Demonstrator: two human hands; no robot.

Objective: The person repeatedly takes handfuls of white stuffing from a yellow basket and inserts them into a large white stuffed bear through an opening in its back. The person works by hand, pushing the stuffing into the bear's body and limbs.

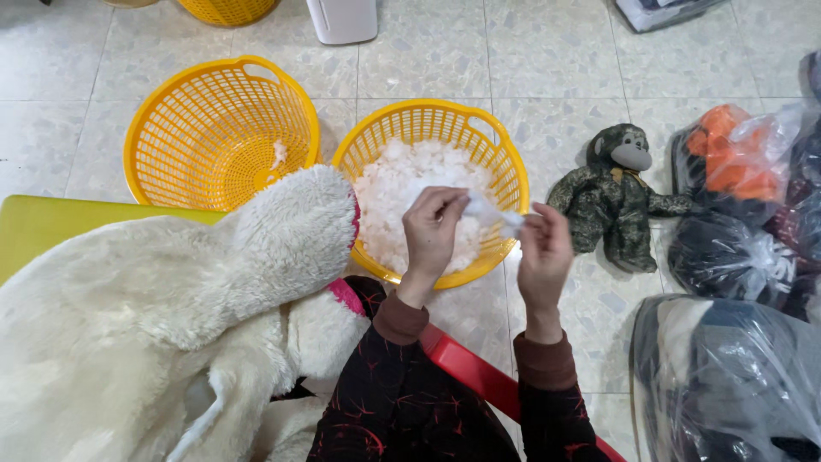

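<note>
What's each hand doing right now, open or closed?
Left hand: closed, pinching one end of a white tuft of stuffing.
Right hand: closed, pinching its other end.

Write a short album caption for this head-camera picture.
Both hands, left hand and right hand, pull apart a white stuffing tuft above a stuffing-filled yellow basket.

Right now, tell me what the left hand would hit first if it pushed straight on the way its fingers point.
The left hand points up and away, pinching a tuft of white stuffing. Straight on it would likely meet the stuffing heaped in the yellow basket, though the height above it is unclear.
</note>
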